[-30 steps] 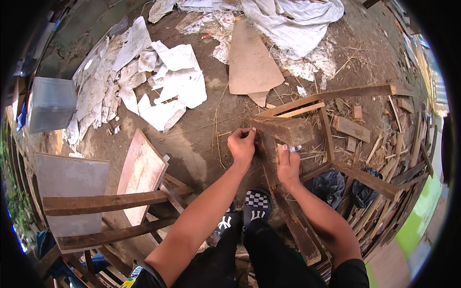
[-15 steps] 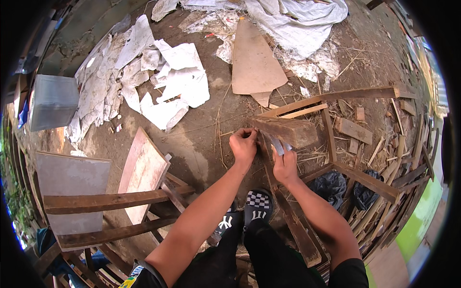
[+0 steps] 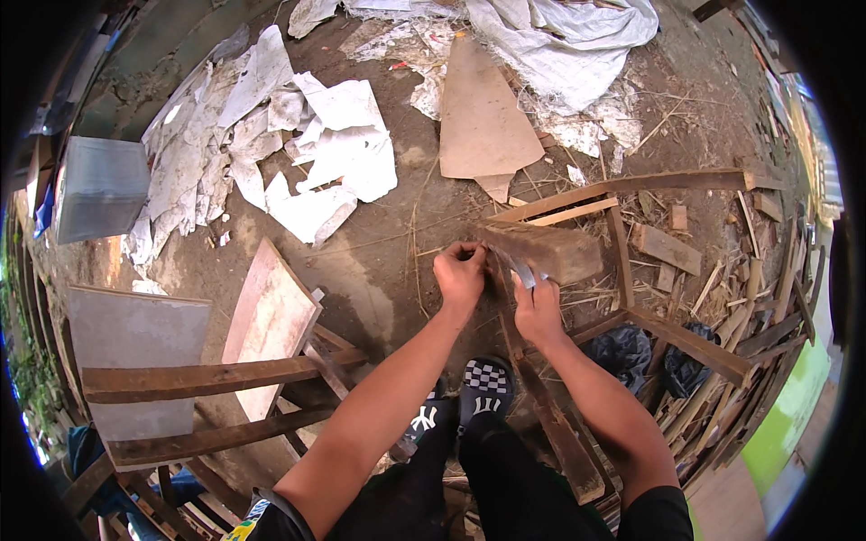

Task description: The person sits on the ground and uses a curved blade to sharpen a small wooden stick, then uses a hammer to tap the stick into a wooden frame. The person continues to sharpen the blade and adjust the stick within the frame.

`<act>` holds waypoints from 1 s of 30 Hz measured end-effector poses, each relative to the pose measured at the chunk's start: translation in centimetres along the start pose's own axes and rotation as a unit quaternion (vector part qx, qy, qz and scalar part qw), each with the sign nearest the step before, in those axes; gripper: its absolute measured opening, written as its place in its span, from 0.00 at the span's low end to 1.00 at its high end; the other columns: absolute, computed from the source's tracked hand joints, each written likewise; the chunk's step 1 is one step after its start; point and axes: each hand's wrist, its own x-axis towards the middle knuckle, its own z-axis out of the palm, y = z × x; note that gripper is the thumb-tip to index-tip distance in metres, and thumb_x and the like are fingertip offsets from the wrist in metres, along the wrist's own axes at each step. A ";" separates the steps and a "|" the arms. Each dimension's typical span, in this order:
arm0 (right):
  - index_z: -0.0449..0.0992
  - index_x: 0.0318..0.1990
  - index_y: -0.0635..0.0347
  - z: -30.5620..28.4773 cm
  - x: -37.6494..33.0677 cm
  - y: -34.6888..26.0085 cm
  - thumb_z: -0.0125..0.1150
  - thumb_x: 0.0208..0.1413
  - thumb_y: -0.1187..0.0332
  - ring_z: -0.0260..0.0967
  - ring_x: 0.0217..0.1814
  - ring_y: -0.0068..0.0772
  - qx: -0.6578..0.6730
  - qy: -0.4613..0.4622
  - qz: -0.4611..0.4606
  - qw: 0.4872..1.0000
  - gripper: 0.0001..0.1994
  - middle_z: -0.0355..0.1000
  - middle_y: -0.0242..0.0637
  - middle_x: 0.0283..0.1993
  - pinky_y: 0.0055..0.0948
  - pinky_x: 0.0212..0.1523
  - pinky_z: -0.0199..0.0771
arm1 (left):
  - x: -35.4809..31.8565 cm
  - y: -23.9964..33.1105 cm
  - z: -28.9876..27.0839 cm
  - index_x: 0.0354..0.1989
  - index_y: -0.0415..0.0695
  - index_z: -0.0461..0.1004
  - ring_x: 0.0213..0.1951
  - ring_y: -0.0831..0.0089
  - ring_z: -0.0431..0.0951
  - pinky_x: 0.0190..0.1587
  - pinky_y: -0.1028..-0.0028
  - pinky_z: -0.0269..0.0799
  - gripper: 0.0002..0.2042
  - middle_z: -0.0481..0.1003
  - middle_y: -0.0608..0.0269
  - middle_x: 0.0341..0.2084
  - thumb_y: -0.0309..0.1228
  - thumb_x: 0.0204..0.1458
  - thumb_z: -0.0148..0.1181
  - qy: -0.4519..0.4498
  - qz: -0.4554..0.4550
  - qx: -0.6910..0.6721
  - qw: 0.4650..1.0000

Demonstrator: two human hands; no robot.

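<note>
A narrow silver metal tool (image 3: 520,270) is held in my right hand (image 3: 538,307), fingers wrapped round its near end. Its kind is hard to make out; the far end points toward my left fingertips. My left hand (image 3: 460,273) is closed in a pinch at the far end of a dark wooden bar (image 3: 546,397). Whatever sits in that pinch is hidden. Beside both hands a thick wooden block (image 3: 559,252) forms a corner of a brown wooden frame (image 3: 622,248), which lies on its side to the right of my legs.
Scrap wood and sticks (image 3: 713,379) cover the ground at right, with black plastic bags (image 3: 618,350) inside the frame. Left stand pale boards (image 3: 271,325) and wooden bars (image 3: 189,380). Farther off lie torn white sheets (image 3: 347,149), a tapered brown board (image 3: 483,126) and white sacking (image 3: 577,45).
The tool in my right hand has tilted slightly, showing a narrower side. Both hands stay in nearly the same place, and the whole view has shifted a little.
</note>
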 end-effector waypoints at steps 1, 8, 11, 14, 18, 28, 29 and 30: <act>0.76 0.43 0.68 0.1 0.0 0.3 0.51 0.65 0.72 0.71 0.34 0.64 0.003 -0.010 0.049 0.999 0.09 0.74 0.56 0.35 0.54 0.35 0.69 | -0.1 0.0 0.2 0.39 0.26 0.81 0.26 0.73 0.82 0.30 0.74 0.79 0.08 0.83 0.54 0.30 0.22 0.60 0.64 0.001 0.002 0.001 1.000; 0.75 0.40 0.66 0.9 -0.8 1.9 0.52 0.66 0.71 0.72 0.35 0.69 -0.083 0.044 0.020 0.995 0.07 0.74 0.58 0.34 0.58 0.36 0.68 | -0.5 0.5 1.0 0.38 0.26 0.81 0.26 0.73 0.81 0.29 0.74 0.79 0.08 0.82 0.55 0.29 0.22 0.60 0.64 -0.003 0.001 0.017 1.000; 0.75 0.41 0.66 0.5 0.0 -0.2 0.52 0.67 0.71 0.72 0.35 0.69 0.033 0.009 0.062 0.998 0.07 0.74 0.57 0.33 0.59 0.36 0.68 | 0.1 0.4 0.0 0.38 0.26 0.81 0.26 0.73 0.81 0.29 0.73 0.80 0.08 0.82 0.55 0.28 0.22 0.60 0.64 0.008 0.006 0.011 1.000; 0.75 0.41 0.65 -0.2 0.2 -1.8 0.51 0.67 0.71 0.71 0.35 0.70 0.066 -0.002 0.058 0.996 0.08 0.75 0.57 0.35 0.58 0.36 0.68 | 0.2 0.0 -0.3 0.37 0.25 0.81 0.25 0.73 0.81 0.29 0.73 0.81 0.08 0.82 0.55 0.28 0.23 0.60 0.65 0.008 0.011 0.007 1.000; 0.75 0.43 0.65 -0.1 0.7 -1.7 0.50 0.68 0.70 0.72 0.35 0.69 0.040 -0.013 0.100 0.994 0.09 0.76 0.58 0.37 0.56 0.36 0.70 | -0.1 0.3 0.1 0.37 0.25 0.81 0.26 0.73 0.81 0.29 0.74 0.81 0.09 0.82 0.55 0.28 0.23 0.59 0.66 0.009 0.003 0.025 1.000; 0.76 0.46 0.64 0.6 -0.1 0.1 0.53 0.68 0.66 0.73 0.36 0.69 -0.023 0.001 0.042 0.999 0.11 0.76 0.57 0.35 0.58 0.39 0.70 | -0.2 0.7 0.3 0.37 0.25 0.80 0.25 0.72 0.81 0.29 0.74 0.80 0.09 0.82 0.53 0.28 0.23 0.60 0.65 -0.002 0.011 0.008 1.000; 0.76 0.46 0.65 0.6 -0.1 0.4 0.53 0.68 0.66 0.72 0.36 0.68 -0.032 -0.004 0.065 0.997 0.11 0.76 0.56 0.34 0.58 0.39 0.70 | -0.3 0.6 0.4 0.37 0.25 0.80 0.25 0.72 0.81 0.29 0.74 0.79 0.09 0.82 0.53 0.27 0.23 0.60 0.65 -0.005 0.007 0.011 1.000; 0.76 0.46 0.65 0.6 0.0 -0.2 0.53 0.68 0.66 0.73 0.36 0.68 0.000 -0.005 0.087 0.996 0.11 0.76 0.56 0.34 0.58 0.39 0.70 | -0.1 0.6 0.1 0.37 0.25 0.80 0.25 0.72 0.81 0.29 0.74 0.79 0.09 0.82 0.53 0.27 0.23 0.60 0.65 -0.002 0.005 0.015 1.000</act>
